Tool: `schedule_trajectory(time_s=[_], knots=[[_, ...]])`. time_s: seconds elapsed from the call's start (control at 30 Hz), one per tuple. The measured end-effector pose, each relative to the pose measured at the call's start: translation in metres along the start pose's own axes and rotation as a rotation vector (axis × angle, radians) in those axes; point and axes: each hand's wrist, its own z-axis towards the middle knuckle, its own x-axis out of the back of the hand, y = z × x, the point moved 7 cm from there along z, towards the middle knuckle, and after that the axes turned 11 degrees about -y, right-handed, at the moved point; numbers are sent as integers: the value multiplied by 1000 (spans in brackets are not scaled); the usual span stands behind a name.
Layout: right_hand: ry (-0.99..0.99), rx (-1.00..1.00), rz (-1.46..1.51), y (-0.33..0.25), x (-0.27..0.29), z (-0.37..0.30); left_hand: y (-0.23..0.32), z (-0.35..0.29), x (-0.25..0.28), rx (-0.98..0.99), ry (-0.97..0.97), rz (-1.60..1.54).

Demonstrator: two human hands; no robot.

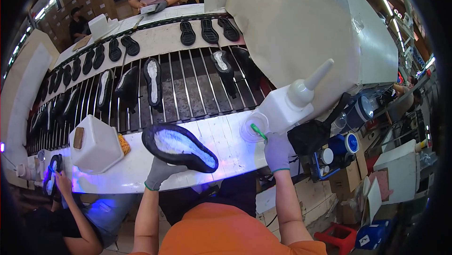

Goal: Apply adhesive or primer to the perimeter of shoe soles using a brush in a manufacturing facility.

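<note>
A dark shoe upper (pixel 181 147) in the left hand (pixel 162 174), a slim green tool (pixel 257 131) in the right hand (pixel 278 152)

From where I stand, the shoe upper tilts just below the middle of the frame, over the white surface (pixel 235 155), its white-coated underside facing up; the left grip is closed on it from the near side, the fingers mostly hidden beneath. Right of centre, the right grip pinches the green tool, which dips into a clear cup (pixel 245 134) just beside a white bottle (pixel 285 108). Across the upper left, more uppers (pixel 153 83) rest on a rack of metal bars (pixel 175 85), with black soles (pixel 208 31) lined up on the ledge (pixel 160 38) behind. At the lower left, a co-worker's hand (pixel 63 182) touches another coated upper (pixel 50 177)
</note>
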Motion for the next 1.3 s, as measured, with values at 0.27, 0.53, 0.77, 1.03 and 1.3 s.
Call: schedule_trajectory(time_s=[0.27, 0.53, 0.77, 1.03, 1.3], knots=[[-150, 120, 835, 45, -33, 3, -34, -19, -4, 60, 187, -597], [-398, 195, 1539, -14, -8, -5, -15, -11, -36, 237, 225, -1063], [-461, 508, 1180, -87, 88, -35, 54, -2, -37, 125, 162, -765], [-589, 703, 1018, -107, 103, -67, 89, -1, -32, 18, 140, -593], [-357, 664, 935, -116, 103, -41, 103, -1, -43, 13, 52, -488]])
